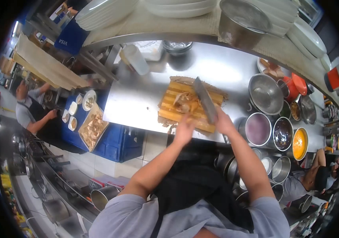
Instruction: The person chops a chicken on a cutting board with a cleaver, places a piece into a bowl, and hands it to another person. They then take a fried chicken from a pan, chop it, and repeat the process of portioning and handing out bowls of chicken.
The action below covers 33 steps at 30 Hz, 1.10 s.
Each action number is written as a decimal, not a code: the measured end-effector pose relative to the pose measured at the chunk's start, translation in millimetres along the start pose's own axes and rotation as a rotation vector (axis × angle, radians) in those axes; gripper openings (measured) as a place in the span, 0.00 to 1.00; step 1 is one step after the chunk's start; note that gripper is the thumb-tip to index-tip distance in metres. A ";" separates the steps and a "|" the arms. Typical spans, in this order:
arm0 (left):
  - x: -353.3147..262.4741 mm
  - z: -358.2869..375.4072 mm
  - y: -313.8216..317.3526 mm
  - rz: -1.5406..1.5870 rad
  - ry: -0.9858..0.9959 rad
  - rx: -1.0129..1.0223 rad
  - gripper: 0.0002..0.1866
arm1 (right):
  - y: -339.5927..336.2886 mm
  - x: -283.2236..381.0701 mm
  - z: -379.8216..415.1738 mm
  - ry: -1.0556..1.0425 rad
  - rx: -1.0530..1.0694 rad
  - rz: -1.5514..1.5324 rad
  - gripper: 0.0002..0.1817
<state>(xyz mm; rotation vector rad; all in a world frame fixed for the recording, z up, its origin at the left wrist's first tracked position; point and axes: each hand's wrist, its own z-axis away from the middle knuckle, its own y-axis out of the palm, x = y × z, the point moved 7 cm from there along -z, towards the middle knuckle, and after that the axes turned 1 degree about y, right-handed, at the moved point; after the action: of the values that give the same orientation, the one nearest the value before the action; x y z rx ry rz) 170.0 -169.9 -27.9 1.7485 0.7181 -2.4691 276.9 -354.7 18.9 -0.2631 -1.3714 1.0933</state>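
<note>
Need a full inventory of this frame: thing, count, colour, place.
cutting board: 1, yellow-brown wood, middle of the counter
meat: 1 pile, pale brown, on the cutting board
cleaver: 1, grey blade, over the board
steel counter: 1, silver, centre
metal bowls: several, silver, right side of the counter; one holds orange sauce, one dark
plates: stacks, white, upper shelf
pot: 1, steel, upper shelf
tray of food: 1, brown, on blue crates at left
other people: 2, one far left, one lower right
left hand: 1, at the near edge of the board
right hand: 1, gripping the cleaver handle
</note>
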 end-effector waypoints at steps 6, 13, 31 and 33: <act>-44.2 1.5 -55.5 -0.172 0.419 -0.110 0.24 | -32.9 -3.1 28.7 0.077 -0.137 -0.107 0.22; -73.1 -51.1 -60.6 -0.417 0.735 -0.139 0.26 | 16.3 7.3 146.6 0.152 0.042 -0.130 0.21; -31.1 -81.1 -33.0 -0.246 0.655 -0.383 0.17 | 89.7 70.5 62.5 0.246 -0.208 0.182 0.13; -31.4 -80.4 -31.6 -0.254 0.626 -0.354 0.17 | 87.4 74.0 82.3 0.258 -0.170 0.216 0.12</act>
<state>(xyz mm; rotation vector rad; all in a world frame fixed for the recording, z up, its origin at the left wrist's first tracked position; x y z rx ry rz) 243.7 -118.1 -9.6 2.3900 1.3898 -1.7193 151.8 -289.8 25.1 -0.6670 -1.2240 1.0774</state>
